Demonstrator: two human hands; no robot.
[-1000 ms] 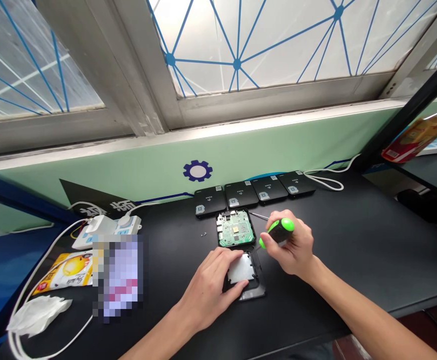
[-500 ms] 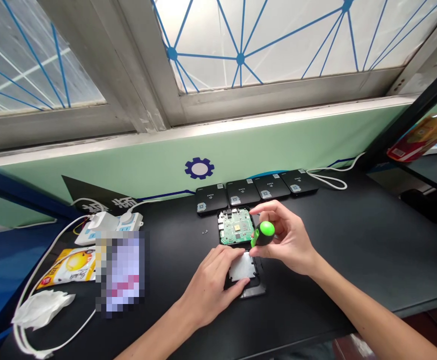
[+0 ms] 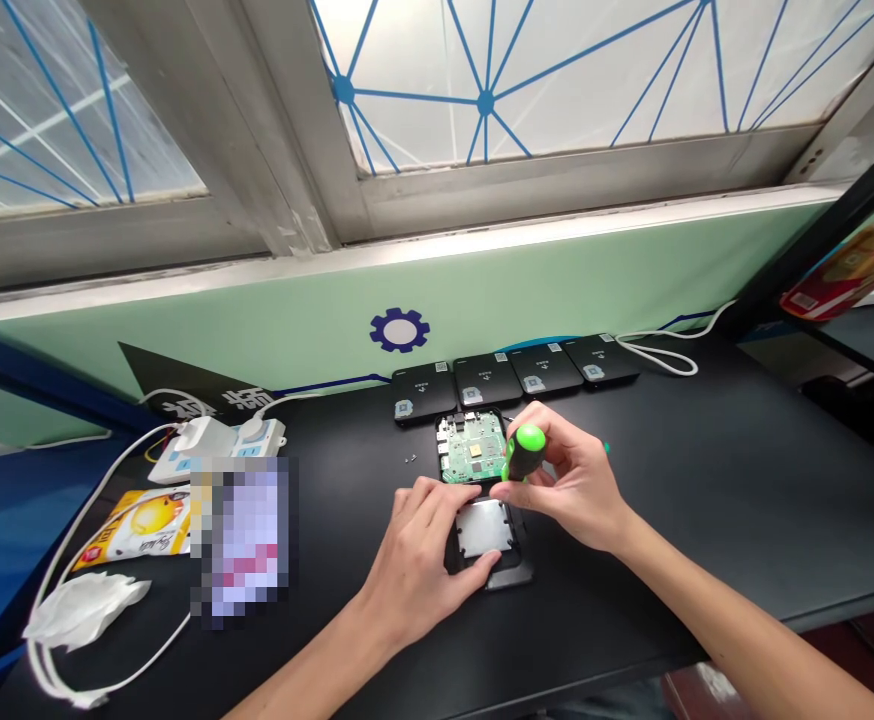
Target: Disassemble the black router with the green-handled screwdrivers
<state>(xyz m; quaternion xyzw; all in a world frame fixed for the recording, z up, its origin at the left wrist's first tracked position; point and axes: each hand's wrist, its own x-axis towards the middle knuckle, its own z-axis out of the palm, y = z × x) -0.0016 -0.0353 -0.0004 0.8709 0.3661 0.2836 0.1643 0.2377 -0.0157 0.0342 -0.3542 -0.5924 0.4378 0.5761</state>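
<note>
My right hand (image 3: 568,480) is closed around a screwdriver (image 3: 525,450) with a black and bright green handle. The handle's end tilts up toward me, and its tip is hidden. Under it lies a black case half (image 3: 513,540) with a silver metal plate (image 3: 484,528) inside. My left hand (image 3: 426,540) grips this case half from the left, fingers at its far edge and thumb at the near side. Just beyond sits an open black box with a green circuit board (image 3: 474,447). Two or so tiny screws (image 3: 410,459) lie left of the board.
Several black boxes (image 3: 423,392) stand in a row along the wall. At the left are a white power strip (image 3: 216,448), cables, a yellow snack packet (image 3: 137,525), a crumpled tissue (image 3: 88,608) and a blurred-out item. A white cable (image 3: 662,355) loops at the back right.
My right index finger, stretched out toward the circuit board before, has curled in to the screwdriver. The screwdriver has shifted slightly up and left. My left hand keeps its hold.
</note>
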